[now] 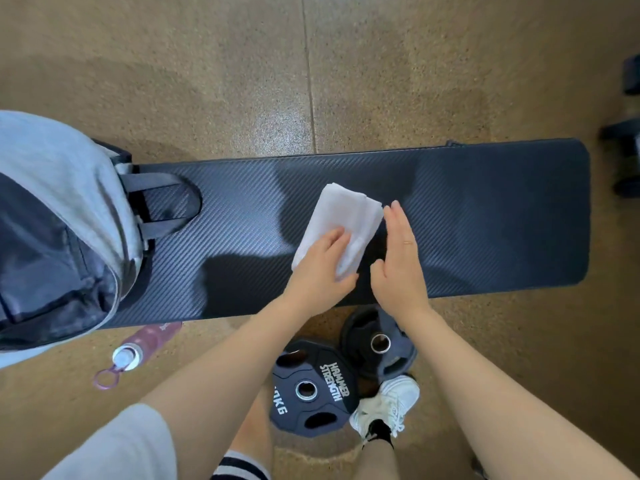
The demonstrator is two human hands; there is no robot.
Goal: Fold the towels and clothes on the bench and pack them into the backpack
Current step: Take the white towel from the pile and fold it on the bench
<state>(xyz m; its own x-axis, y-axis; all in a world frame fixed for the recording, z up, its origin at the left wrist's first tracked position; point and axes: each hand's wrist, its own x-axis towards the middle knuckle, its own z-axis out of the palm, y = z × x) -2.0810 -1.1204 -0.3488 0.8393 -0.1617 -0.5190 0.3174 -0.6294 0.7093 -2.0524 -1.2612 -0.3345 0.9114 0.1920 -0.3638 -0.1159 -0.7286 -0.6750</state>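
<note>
A small white towel (341, 216), folded into a narrow rectangle, lies on the middle of the black padded bench (485, 216). My left hand (320, 271) grips the towel's near end, fingers on top and thumb curled at its edge. My right hand (400, 258) stands flat and edge-on beside the towel's right side, fingers together, holding nothing. A grey and black backpack (52, 220) rests on the bench's left end with its mouth open toward me and its black handle loop (166, 206) lying on the padding.
On the floor by my feet lie two black weight plates (313, 389) (379, 342) and a maroon water bottle (145, 344) with a white cap. My white shoe (386, 403) stands next to the plates. Dark dumbbells (627, 133) sit at the right edge.
</note>
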